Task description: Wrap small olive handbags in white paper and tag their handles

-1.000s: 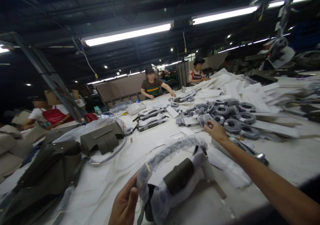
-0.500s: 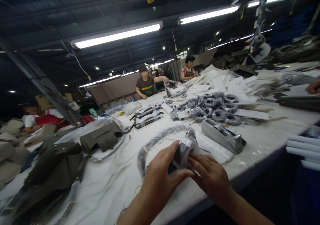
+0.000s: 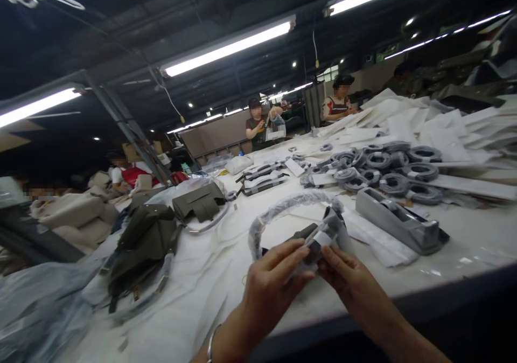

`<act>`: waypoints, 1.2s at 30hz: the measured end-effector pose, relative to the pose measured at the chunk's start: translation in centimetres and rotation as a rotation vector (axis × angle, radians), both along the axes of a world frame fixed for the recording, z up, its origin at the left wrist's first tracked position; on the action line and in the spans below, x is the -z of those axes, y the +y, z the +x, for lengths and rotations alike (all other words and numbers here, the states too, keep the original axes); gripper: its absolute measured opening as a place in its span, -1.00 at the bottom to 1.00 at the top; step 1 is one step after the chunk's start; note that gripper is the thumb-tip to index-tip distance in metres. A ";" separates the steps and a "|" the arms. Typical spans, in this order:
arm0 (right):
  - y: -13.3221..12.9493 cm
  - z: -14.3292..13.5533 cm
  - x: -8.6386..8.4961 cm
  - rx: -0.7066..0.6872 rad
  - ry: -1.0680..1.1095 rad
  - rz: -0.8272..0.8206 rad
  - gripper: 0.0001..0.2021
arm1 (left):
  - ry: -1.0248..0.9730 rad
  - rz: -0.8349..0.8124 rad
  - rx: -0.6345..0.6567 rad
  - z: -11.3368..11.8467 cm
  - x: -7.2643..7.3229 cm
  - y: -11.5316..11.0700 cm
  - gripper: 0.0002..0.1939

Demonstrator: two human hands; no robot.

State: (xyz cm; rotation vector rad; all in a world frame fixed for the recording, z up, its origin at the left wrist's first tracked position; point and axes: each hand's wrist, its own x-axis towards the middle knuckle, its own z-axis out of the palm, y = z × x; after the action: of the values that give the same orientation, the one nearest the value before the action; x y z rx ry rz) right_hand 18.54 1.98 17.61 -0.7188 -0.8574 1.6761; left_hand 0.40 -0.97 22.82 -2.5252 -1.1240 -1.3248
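Observation:
A dark strap piece in clear plastic wrap [image 3: 323, 235], with a white band round it, lies between my two hands near the table's front edge. My left hand [image 3: 274, 282] closes on its left side, fingers bent over the top. From the right, my right hand [image 3: 349, 279] pinches its lower edge between thumb and fingers. Behind the hands curves a plastic-wrapped handle [image 3: 283, 208], arching over the white table surface. A grey tape dispenser [image 3: 398, 220] stands just right of the wrapped piece.
Coiled grey straps [image 3: 379, 161] and white paper sheets [image 3: 436, 120] are heaped at the back right. Wrapped straps [image 3: 264, 182] lie mid-table. Dark green bags [image 3: 145, 244] and plastic sheeting [image 3: 44, 304] cover the left. Several people work beyond, one holding up a wrapped item [image 3: 276, 128].
The view has swung left, so the table things sit further right. My left fingers have come down over the wrapped piece. A person across the table has raised a wrapped item.

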 end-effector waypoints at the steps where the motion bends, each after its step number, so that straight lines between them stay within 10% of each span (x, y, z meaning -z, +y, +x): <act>1: 0.4 -0.3 0.3 -0.002 0.005 -0.028 -0.69 | -0.016 0.020 -0.063 -0.8 -1.0 0.0 -0.65; 5: 2.0 -2.2 0.9 -0.072 -0.046 0.011 -0.68 | -0.098 -0.100 -0.329 -3.9 -4.9 2.1 -0.64; 9: 3.0 -4.9 -0.3 -0.123 -0.047 0.089 -0.61 | -0.121 -0.606 -0.157 -5.0 -6.5 5.6 -0.55; 17: 3.2 -7.2 -4.3 -0.098 0.120 0.178 -0.56 | -0.221 -0.750 -0.073 -4.9 -7.6 7.0 -0.53; 26: 3.4 -6.5 -4.3 0.025 0.023 0.304 -0.60 | -0.028 -0.986 0.129 -4.6 -8.3 7.2 -0.51; 36: 3.5 -1.1 -2.1 0.224 -0.774 0.944 -0.83 | -0.405 -1.216 0.082 -3.2 -7.1 5.1 -0.50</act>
State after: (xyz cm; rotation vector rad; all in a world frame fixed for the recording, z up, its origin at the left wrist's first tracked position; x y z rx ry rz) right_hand 17.42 5.45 19.72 -0.7267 -1.8424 0.5963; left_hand -2.81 4.09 29.94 -3.0481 -2.5564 -1.4664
